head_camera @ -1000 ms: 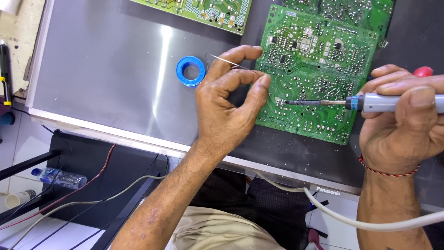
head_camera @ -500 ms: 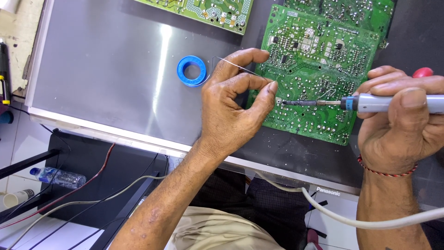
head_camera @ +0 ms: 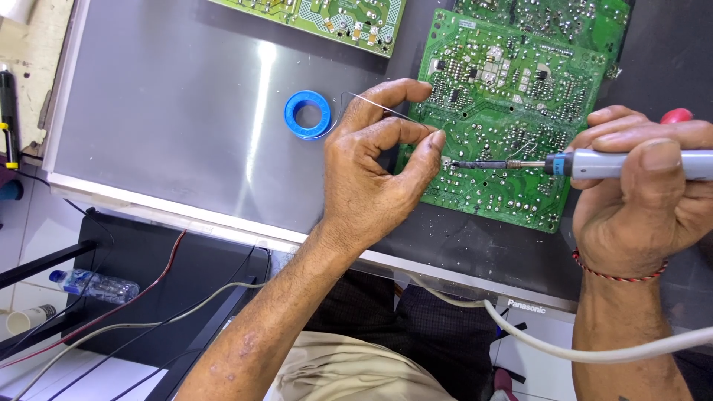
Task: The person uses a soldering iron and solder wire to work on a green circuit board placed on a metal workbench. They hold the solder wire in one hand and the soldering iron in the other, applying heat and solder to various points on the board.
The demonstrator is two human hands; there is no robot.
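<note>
Tabletop [head_camera: 186, 148]: left hand [head_camera: 371, 178] pinching solder wire [head_camera: 382, 110]; right hand [head_camera: 646, 193] gripping soldering iron [head_camera: 594, 163] on green circuit board [head_camera: 512, 111]. Risk: hot tip near fingertips may burn.

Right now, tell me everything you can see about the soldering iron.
The soldering iron has a pale grey-blue handle, a dark slim metal shaft and a red part behind the fingers. The right hand grips it level, pointing left. Its tip meets the green circuit board beside the left hand. A pale cord trails below.
</note>
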